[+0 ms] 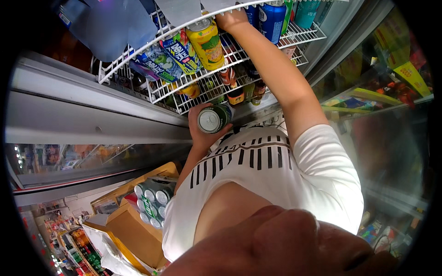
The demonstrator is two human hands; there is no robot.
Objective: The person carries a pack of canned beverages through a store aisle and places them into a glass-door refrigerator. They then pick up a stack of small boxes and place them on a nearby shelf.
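Observation:
In my left hand [196,129] is a dark green drink can [211,119], its silver lid facing up, held in front of my shirt just below the cooler shelves. My right arm reaches up into the display cooler. My right hand [234,21] passes under the front rail of an upper white wire shelf [133,55], and its fingers are hidden. Beside that hand on one side stands a yellow can [206,45]; on the other side is a blue can [272,22].
Colourful cans [180,51] line the shelf to the left. Bottles [236,96] stand on lower racks. An open cardboard box [134,227] and a shrink-wrapped pack of cans [152,200] are at my left. Sliding-door frames [86,120] flank the opening; glass [386,148] is at right.

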